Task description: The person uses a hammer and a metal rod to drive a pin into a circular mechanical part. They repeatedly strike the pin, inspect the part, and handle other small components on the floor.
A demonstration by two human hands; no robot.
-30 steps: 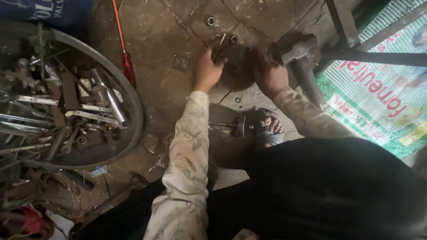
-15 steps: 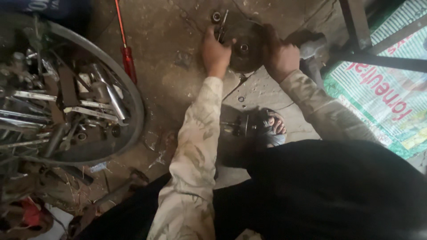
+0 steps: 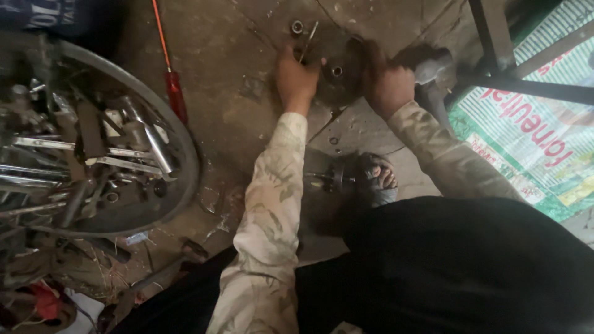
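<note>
Two hands meet on one dark round metal part [image 3: 337,77], which lies on the grimy floor at about 12 o'clock in the head view, a small hole at its centre.

The left hand [image 3: 297,77] grips the part at its 9 o'clock side, fingers curled over the rim and pressed together. The right hand [image 3: 387,86] takes the 3 o'clock side. Its fingers look wrapped on the edge too, though blur hides them singly. A grey hammer head [image 3: 435,67] lies just beside that hand, at its 3 o'clock. A small nut [image 3: 297,26] sits at the part's 11 o'clock. A red-handled screwdriver [image 3: 176,93] lies well apart at 9 o'clock, and the round tray [image 3: 189,162] of tools is beyond it. A sandalled foot [image 3: 380,179] rests at the part's 6 o'clock.

By my reading, the work in hand is steadying or turning this part between both palms. Any further move calls for an even grip on both sides, so that it neither tips nor slides on the floor.

Against the picture from one second ago, the part and both hands now sit higher in the view. The hammer head has gone from beside the part to outside the right hand. The two-handed hold is unchanged from half a second ago.
</note>
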